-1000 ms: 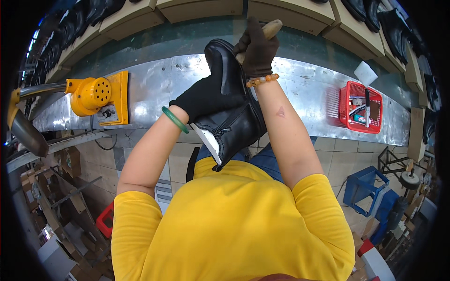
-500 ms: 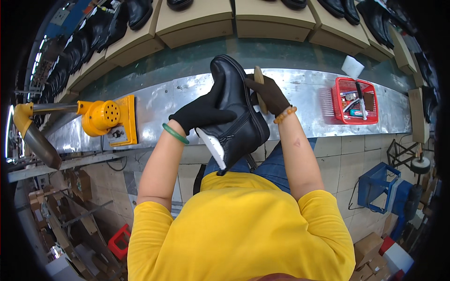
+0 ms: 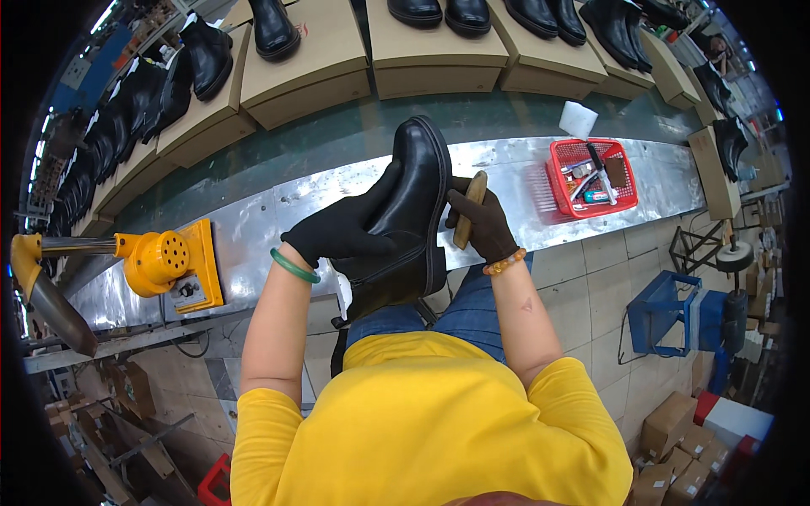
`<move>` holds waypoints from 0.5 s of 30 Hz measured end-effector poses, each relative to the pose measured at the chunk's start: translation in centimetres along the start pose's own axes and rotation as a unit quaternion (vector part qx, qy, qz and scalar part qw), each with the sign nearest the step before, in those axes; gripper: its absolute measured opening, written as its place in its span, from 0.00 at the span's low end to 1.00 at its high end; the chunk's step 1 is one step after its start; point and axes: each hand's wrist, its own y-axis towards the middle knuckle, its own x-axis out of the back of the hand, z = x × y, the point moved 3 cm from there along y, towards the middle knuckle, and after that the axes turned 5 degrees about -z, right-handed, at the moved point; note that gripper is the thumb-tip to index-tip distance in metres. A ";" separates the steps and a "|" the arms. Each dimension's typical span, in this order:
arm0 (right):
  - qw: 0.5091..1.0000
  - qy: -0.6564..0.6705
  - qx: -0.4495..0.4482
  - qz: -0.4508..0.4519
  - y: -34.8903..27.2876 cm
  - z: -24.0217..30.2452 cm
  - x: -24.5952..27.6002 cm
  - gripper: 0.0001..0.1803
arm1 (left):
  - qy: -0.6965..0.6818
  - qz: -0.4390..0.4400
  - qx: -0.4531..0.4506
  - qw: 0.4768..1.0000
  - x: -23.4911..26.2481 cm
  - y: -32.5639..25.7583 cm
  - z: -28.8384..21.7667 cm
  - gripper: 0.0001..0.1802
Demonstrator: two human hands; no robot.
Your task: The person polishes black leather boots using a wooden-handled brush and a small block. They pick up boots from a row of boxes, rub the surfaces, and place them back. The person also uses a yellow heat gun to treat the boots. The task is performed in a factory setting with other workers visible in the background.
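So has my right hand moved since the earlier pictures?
Yes, toward you: judged against the metal table, your right hand showed across the far edge a second ago, and now shows near the close edge.

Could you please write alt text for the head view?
The black-gloved left hand holds a black leather boot; the brown-gloved right hand grips an elongated tan tool. A red plastic basket stands on a silvery metal bench.
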 end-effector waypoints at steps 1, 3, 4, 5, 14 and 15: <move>1.000 -0.002 -0.009 -0.011 0.0 -0.2 0.1 0.22 | 0.021 0.001 0.018 1.000 -0.2 0.2 -0.2 0.57; 0.999 -0.005 -0.026 -0.033 0.4 -0.8 0.4 0.22 | 0.063 0.003 0.055 0.996 -0.4 0.7 -1.0 0.58; 0.999 -0.003 -0.032 -0.041 0.6 -1.1 0.6 0.22 | 0.081 0.009 0.070 0.994 -0.5 1.0 -1.4 0.58; 0.998 -0.001 -0.039 -0.048 0.9 -1.5 0.8 0.22 | 0.099 0.015 0.085 0.991 -0.6 1.4 -1.7 0.58; 1.000 -0.014 -0.011 -0.026 1.9 -1.5 -1.6 0.23 | 0.029 -0.095 0.126 0.987 -0.1 1.2 -0.2 0.58; 0.999 -0.033 -0.005 -0.014 2.4 -1.4 -2.3 0.23 | -0.013 -0.142 0.126 0.982 -0.4 0.5 1.0 0.58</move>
